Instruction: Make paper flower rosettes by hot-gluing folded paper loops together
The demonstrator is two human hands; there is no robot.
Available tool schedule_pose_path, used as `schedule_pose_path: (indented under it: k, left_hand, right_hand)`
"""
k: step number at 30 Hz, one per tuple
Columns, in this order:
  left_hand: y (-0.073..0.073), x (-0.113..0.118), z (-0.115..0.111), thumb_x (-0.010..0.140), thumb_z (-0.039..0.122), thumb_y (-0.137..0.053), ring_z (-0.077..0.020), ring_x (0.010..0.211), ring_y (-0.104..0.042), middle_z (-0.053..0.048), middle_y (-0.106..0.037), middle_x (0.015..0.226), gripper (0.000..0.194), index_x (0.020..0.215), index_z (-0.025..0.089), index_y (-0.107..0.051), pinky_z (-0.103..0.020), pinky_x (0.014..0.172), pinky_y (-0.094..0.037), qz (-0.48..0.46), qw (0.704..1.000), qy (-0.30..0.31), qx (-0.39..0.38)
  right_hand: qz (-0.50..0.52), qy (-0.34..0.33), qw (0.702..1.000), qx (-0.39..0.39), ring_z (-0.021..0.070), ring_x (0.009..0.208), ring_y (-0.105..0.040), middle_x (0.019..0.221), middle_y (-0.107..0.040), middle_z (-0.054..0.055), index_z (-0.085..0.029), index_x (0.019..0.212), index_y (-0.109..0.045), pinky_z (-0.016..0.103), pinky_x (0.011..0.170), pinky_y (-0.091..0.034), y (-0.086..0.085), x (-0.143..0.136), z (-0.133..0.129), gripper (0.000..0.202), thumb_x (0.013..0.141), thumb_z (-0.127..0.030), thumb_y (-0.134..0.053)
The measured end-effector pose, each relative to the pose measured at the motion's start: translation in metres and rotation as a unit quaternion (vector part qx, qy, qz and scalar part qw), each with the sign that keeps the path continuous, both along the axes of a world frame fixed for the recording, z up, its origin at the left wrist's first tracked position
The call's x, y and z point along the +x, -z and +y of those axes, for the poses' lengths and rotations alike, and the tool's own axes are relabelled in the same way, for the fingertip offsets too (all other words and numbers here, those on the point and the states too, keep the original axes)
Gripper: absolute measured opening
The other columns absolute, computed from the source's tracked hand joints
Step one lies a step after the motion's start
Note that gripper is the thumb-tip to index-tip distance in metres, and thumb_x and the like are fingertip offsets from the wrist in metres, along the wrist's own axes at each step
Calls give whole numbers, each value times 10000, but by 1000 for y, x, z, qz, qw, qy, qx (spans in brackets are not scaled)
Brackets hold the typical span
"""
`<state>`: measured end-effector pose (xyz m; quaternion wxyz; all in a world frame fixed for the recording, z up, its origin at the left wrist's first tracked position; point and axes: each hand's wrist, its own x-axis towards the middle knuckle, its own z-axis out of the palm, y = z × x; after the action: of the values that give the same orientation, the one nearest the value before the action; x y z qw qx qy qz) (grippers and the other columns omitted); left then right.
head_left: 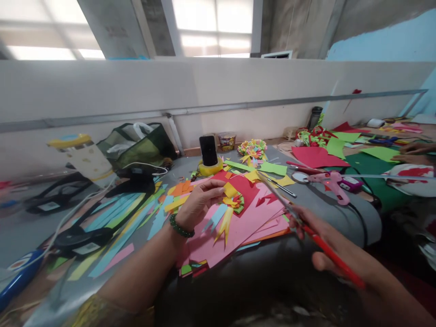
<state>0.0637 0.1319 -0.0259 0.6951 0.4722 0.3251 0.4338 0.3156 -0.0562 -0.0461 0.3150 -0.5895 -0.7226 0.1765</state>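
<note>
My left hand (200, 202), with a green beaded bracelet at the wrist, pinches a small yellow paper piece (230, 190) between thumb and fingers. Just below it lies a yellow and green paper rosette (240, 203). A notched yellow paper tail (224, 226) and a light blue strip (215, 216) lie under the rosette. My right hand (327, 232) grips red-handled scissors (335, 259), whose blades point forward and left over the papers. Pink sheets (235, 240) and a red paper piece (250, 200) lie beneath.
A phone (208, 152) stands in a yellow tape roll (210, 169). To the right lie a pen (282, 187) and a pink glue gun (332, 185) with its cord. Coloured strips (126, 218) and black straps spread at left. At far right is another person's hand (417, 150).
</note>
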Motion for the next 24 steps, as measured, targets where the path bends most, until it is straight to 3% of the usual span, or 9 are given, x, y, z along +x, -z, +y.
schedule_pose_path:
  k: [2, 6, 18, 24]
  left_hand:
    - [-1, 1, -2, 427, 182, -947, -111, 619, -629, 10, -685, 655, 322, 673, 165, -740, -215, 588, -497, -10, 1000, 3, -1]
    - [-2, 2, -6, 435, 174, -943, -91, 601, -616, 24, -673, 637, 321, 680, 162, -735, -186, 565, -483, -39, 999, -1, 0]
    - [6, 6, -8, 472, 162, -943, -83, 575, -592, 20, -671, 625, 285, 670, 160, -738, -198, 576, -502, -69, 997, 6, 19]
    - [7, 8, -10, 455, 164, -945, -91, 595, -607, 22, -676, 632, 292, 662, 167, -738, -203, 596, -517, -68, 998, 2, 17]
  right_hand:
    - [-3, -37, 999, -25, 435, 1242, -612, 1380, -617, 243, -148, 1509, -466, 535, 1023, -523, -3, -4, 16, 1166, 687, -973, -406]
    - [-10, -50, 996, -71, 419, 1266, -597, 1407, -600, 241, -133, 1489, -478, 512, 1060, -492, 0, -13, 35, 1179, 656, -968, -488]
    - [8, -43, 994, -97, 439, 1227, -603, 1339, -629, 259, -85, 1439, -496, 522, 1043, -481, -3, -31, 37, 1263, 602, -1027, -407]
    - [4, -47, 995, -88, 393, 1137, -653, 1300, -658, 229, -123, 1419, -525, 480, 979, -518, -1, -30, 39, 1215, 619, -1026, -378]
